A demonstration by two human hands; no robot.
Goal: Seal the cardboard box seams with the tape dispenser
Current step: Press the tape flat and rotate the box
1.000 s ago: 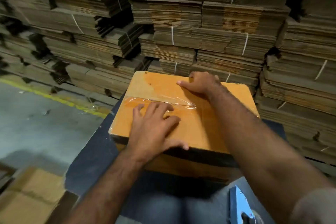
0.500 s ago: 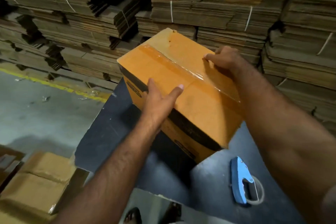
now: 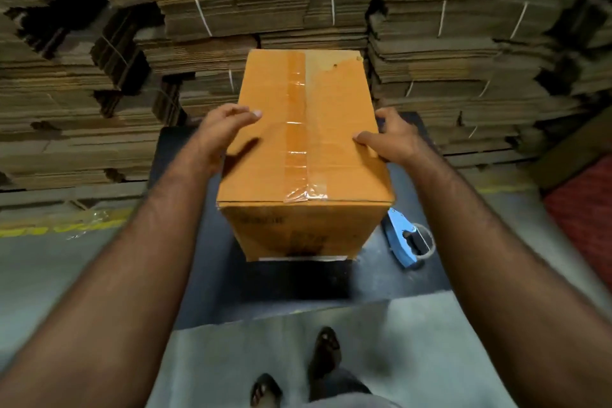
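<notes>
An orange-brown cardboard box (image 3: pixel 334 129) stands on a dark table (image 3: pixel 198 275), its long side running away from me. A strip of clear tape (image 3: pixel 295 129) covers the top centre seam and ends crumpled at the near edge. My left hand (image 3: pixel 222 129) grips the box's left top edge, thumb on top. My right hand (image 3: pixel 390 139) grips the right top edge, thumb on top and fingers down the side. The blue tape dispenser (image 3: pixel 405 238) lies on the table to the right of the box, untouched.
Tall stacks of strapped flat cardboard (image 3: pixel 463 60) fill the wall behind and beside the table. My sandalled feet (image 3: pixel 323 354) stand on the grey floor in front. A yellow floor line (image 3: pixel 59 225) runs at left; a red mat (image 3: pixel 586 215) lies at right.
The box has been turned from crosswise, through a diagonal, to lengthwise, so the taped seam now points away from me. Both hands have moved from its top to its side edges.
</notes>
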